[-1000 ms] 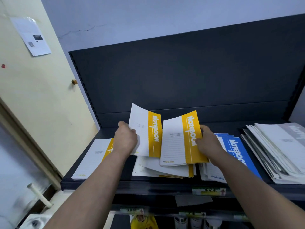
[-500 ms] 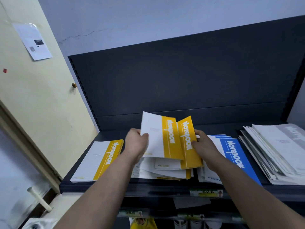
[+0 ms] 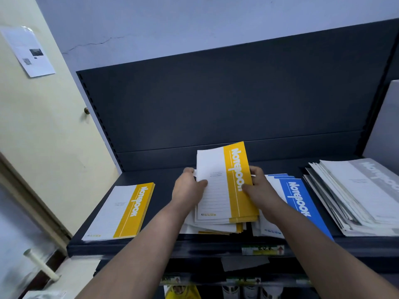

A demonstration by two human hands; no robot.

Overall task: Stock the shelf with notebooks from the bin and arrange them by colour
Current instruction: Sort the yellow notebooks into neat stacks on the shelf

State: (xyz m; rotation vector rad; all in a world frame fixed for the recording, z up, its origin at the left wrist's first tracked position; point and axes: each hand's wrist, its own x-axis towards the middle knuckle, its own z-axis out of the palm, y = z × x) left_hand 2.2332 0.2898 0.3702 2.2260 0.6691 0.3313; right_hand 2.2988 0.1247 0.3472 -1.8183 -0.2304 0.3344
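Observation:
On the dark shelf (image 3: 164, 182) I hold a small stack of yellow-and-white notebooks (image 3: 224, 182) tilted up from a looser yellow pile (image 3: 216, 228) beneath. My left hand (image 3: 189, 187) grips the stack's left edge, thumb on the cover. My right hand (image 3: 258, 184) grips its right, yellow edge. A neat yellow stack (image 3: 123, 212) lies at the shelf's left. Blue notebooks (image 3: 295, 199) lie just right of my right hand, and grey ones (image 3: 354, 195) fan out at the far right. The bin is out of sight.
The shelf's dark back panel (image 3: 216, 100) rises behind the piles. A cream door (image 3: 43, 126) with a small knob stands to the left. Lower shelves with price tags (image 3: 261, 250) and packaged goods sit below the front edge.
The two yellow notebooks that my hands held apart have been brought together into one squared stack in the middle. The left yellow stack now lies uncovered.

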